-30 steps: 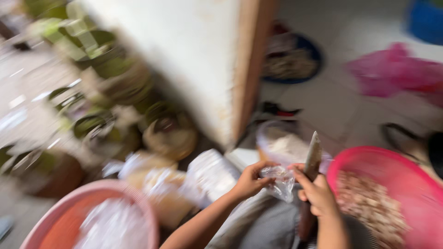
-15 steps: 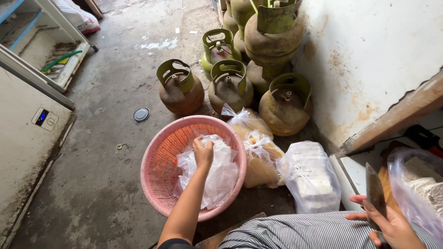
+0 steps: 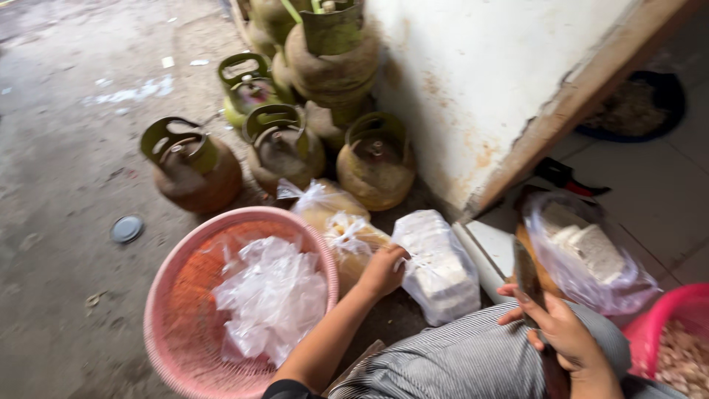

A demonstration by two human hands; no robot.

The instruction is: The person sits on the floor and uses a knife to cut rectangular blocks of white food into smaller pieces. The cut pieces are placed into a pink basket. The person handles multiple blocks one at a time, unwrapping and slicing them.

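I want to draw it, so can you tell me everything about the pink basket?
The pink basket is round and wide, made of plastic mesh with a thick smooth rim. It sits flat on the grey concrete floor, near the person's left arm. Inside lies a heap of crumpled clear plastic bags. A tied bag of yellowish food leans against its right edge.

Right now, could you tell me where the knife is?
In the right hand, lower right of the head view, blade up beside the bag of white blocks.

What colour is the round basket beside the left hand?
Pink basket, clearest in the head view.
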